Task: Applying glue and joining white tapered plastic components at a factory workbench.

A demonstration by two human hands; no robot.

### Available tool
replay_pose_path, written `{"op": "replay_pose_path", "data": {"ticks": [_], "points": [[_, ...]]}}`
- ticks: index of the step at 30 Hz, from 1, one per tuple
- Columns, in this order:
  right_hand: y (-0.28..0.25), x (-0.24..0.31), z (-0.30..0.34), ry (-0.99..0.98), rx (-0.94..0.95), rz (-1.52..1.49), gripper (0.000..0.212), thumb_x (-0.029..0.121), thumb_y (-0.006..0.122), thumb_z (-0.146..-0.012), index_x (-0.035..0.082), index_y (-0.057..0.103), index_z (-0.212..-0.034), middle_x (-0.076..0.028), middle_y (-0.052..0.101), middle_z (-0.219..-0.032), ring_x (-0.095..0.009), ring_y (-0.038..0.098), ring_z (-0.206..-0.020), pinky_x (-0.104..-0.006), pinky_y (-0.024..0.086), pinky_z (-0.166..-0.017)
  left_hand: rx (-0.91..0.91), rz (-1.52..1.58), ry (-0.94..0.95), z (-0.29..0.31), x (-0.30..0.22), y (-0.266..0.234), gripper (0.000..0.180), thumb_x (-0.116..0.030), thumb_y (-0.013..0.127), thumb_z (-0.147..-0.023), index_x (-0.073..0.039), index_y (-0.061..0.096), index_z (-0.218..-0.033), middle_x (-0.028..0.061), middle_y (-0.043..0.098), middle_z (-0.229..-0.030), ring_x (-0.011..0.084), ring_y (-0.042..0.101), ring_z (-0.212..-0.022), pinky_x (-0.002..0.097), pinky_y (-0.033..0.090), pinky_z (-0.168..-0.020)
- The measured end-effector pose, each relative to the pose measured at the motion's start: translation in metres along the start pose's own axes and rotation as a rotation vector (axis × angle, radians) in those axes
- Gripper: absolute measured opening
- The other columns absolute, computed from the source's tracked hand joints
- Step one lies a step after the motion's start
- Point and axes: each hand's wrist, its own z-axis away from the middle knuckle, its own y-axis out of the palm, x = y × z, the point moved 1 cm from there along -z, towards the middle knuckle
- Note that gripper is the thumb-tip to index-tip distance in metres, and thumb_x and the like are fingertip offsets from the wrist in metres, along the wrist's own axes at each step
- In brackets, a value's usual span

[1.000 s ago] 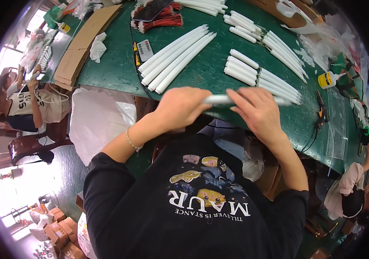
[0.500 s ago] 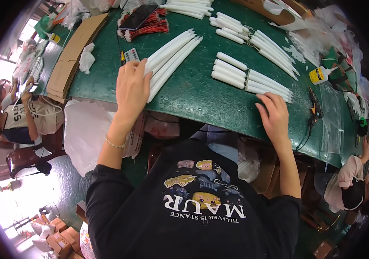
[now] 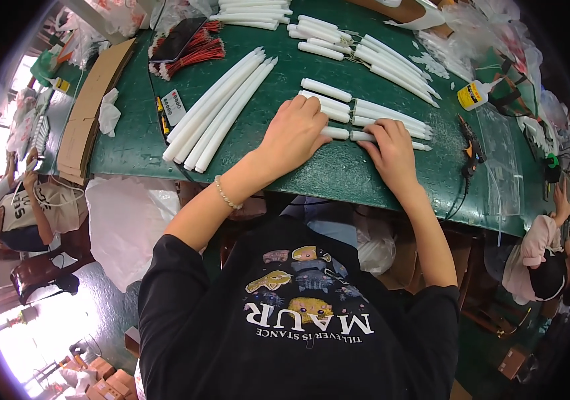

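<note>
My left hand (image 3: 294, 135) is closed on the short straight half of a white taper candle (image 3: 337, 133), its thumb along the near side. The pointed half of that candle lies under the fingers of my right hand (image 3: 394, 152), close to the left one. A narrow joint shows between the two halves. Just beyond my hands lie several more two-part candles (image 3: 382, 115), straight halves left and pointed halves right. To the left are several long whole white candles (image 3: 222, 110), side by side with their pointed tips away from me.
Farther back are more split candles (image 3: 392, 65) with thin wires and a stack of white sticks (image 3: 252, 15). A phone (image 3: 180, 40) rests on red wires (image 3: 198, 55). At right are a glue bottle (image 3: 473, 95) and a glue gun (image 3: 472, 148). People sit at both sides.
My left hand has left the long candles and moved right to the split ones. Both hands now hold the nearest candle's two halves. The view has shifted slightly.
</note>
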Motion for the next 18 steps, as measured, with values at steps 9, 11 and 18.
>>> {"op": "replay_pose_path", "data": {"ticks": [9, 11, 18], "points": [[-0.01, 0.011, 0.006, -0.059, 0.073, -0.095, 0.027, 0.016, 0.076, -0.085, 0.006, 0.065, -0.108, -0.009, 0.068, -0.098, -0.03, 0.063, -0.094, -0.0416, 0.046, -0.084, 0.114, 0.361, -0.147, 0.021, -0.009, -0.004, 0.034, -0.016, 0.075, -0.088, -0.003, 0.054, -0.111, 0.0164, 0.067, -0.093, 0.0406, 0.065, -0.086, 0.0471, 0.05, -0.075], [-0.015, 0.012, 0.005, -0.048, 0.102, -0.108, 0.027, 0.016, 0.076, -0.085, 0.006, 0.066, -0.108, -0.009, 0.067, -0.096, -0.03, 0.063, -0.091, -0.0418, 0.047, -0.083, 0.105, 0.377, -0.129, 0.021, -0.01, -0.005, 0.032, -0.018, 0.074, -0.089, -0.003, 0.056, -0.111, 0.0164, 0.068, -0.094, 0.0402, 0.065, -0.086, 0.047, 0.051, -0.074], [-0.023, 0.022, 0.004, -0.111, 0.072, -0.148, 0.03, 0.015, 0.077, -0.084, 0.007, 0.067, -0.112, -0.009, 0.066, -0.094, -0.03, 0.063, -0.087, -0.041, 0.049, -0.077, 0.185, 0.339, -0.067, 0.023, -0.015, -0.007, 0.026, -0.029, 0.067, -0.096, -0.005, 0.063, -0.107, 0.0162, 0.068, -0.093, 0.0387, 0.067, -0.085, 0.048, 0.051, -0.072]]}}
